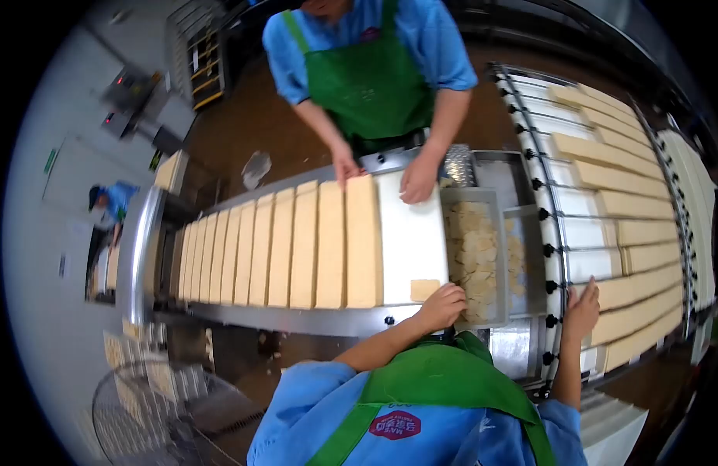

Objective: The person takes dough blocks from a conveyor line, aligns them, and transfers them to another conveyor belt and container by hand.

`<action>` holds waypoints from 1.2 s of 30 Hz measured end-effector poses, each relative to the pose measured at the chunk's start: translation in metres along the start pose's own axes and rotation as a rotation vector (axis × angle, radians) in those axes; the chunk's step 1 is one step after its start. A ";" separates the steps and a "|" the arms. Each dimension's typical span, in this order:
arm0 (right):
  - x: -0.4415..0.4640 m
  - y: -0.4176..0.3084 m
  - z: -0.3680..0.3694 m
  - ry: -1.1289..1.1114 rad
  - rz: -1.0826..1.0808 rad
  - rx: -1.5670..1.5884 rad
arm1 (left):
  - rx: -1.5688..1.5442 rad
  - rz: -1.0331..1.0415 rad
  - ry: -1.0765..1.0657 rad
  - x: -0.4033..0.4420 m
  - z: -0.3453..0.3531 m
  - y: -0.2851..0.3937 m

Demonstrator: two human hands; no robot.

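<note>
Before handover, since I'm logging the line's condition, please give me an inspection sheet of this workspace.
Surface: white belt, partly uncovered.
Job's things: pale slabs in a row on the belt, more on the side conveyor; one small piece near the belt's end.
Clutter: flat scraps in a grey bin.
Hands: left hand curled beside the small piece, hold unclear; right hand open at the side conveyor's edge.
Cables: none clearly identifiable.
Surroundings: co-worker across the belt; fan at lower left.
</note>
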State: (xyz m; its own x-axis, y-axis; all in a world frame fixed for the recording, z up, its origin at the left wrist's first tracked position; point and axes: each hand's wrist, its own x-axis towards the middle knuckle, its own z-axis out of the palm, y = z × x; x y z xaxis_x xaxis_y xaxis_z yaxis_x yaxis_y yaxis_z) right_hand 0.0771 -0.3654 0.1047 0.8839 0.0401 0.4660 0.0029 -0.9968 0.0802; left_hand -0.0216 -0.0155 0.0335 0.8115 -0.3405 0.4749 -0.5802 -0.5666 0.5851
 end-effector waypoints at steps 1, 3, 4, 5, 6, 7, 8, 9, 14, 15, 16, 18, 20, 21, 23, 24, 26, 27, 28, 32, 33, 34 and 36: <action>0.000 0.002 0.002 0.002 0.019 -0.029 | -0.034 0.025 0.017 -0.001 -0.004 0.004; 0.001 0.002 0.003 0.000 0.012 -0.053 | -0.054 0.019 0.046 -0.004 -0.017 0.015; 0.001 0.001 0.002 -0.010 0.036 -0.079 | -0.088 0.048 0.053 -0.005 -0.025 0.020; 0.002 0.000 0.000 -0.021 0.063 -0.108 | -0.085 0.026 0.067 -0.009 -0.033 0.025; 0.003 -0.001 -0.002 -0.056 0.079 -0.127 | -0.058 -0.006 0.121 -0.013 -0.041 0.029; 0.004 -0.002 -0.001 -0.059 0.061 -0.127 | -0.031 -0.035 0.174 -0.016 -0.052 0.033; 0.005 -0.002 -0.002 -0.045 0.066 -0.120 | 0.005 -0.071 0.215 -0.020 -0.064 0.037; 0.004 -0.001 -0.002 -0.032 0.074 -0.115 | -0.013 -0.112 0.289 -0.027 -0.071 0.036; 0.000 0.026 0.024 -0.029 0.293 -0.369 | 0.167 -0.457 0.601 -0.080 -0.097 0.027; 0.000 0.031 0.033 -0.030 0.286 -0.371 | 0.212 -0.551 0.671 -0.090 -0.104 0.025; 0.000 0.036 0.043 -0.117 0.284 -0.338 | 0.245 -0.663 0.703 -0.105 -0.109 0.023; -0.005 0.044 0.056 -0.288 0.255 -0.299 | 0.275 -0.777 0.740 -0.131 -0.117 0.017; -0.011 0.046 0.068 -0.221 0.216 -0.330 | 0.480 -1.131 0.796 -0.149 -0.119 0.012; -0.012 0.046 0.071 -0.158 0.182 -0.357 | 0.476 -1.140 0.800 -0.157 -0.117 0.009; 0.006 -0.015 0.028 -0.126 0.134 -0.272 | 0.316 -1.382 0.701 -0.168 -0.114 0.003; 0.011 -0.035 0.022 -0.147 0.054 0.089 | 0.312 -1.384 0.702 -0.168 -0.115 0.001; 0.018 -0.101 0.006 -0.139 -0.152 0.591 | 0.241 -1.375 0.646 -0.159 -0.115 0.001; 0.019 -0.149 -0.007 -0.108 -0.280 0.731 | 0.237 -1.375 0.647 -0.157 -0.115 -0.001; 0.016 -0.188 -0.021 -0.109 -0.401 0.711 | 0.223 -1.396 0.649 -0.154 -0.114 -0.003; 0.011 -0.326 -0.047 -0.258 -0.752 0.821 | 0.119 -1.470 0.676 -0.138 -0.116 -0.012; 0.008 -0.354 -0.035 -0.269 -0.833 0.852 | 0.089 -1.473 0.684 -0.137 -0.116 -0.014; 0.004 -0.384 -0.021 -0.310 -0.849 0.843 | 0.087 -1.461 0.680 -0.137 -0.116 -0.015; 0.000 -0.446 0.007 -0.407 -0.848 0.758 | 0.183 -1.394 0.594 -0.141 -0.117 -0.016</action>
State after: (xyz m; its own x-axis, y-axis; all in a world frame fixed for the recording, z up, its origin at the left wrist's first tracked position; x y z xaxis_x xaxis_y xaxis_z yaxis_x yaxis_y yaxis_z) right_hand 0.0793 0.0785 0.0631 0.5498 0.8127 0.1930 0.8067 -0.4567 -0.3750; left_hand -0.1344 0.1292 0.0337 0.5159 0.8424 -0.1558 0.6517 -0.2678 0.7096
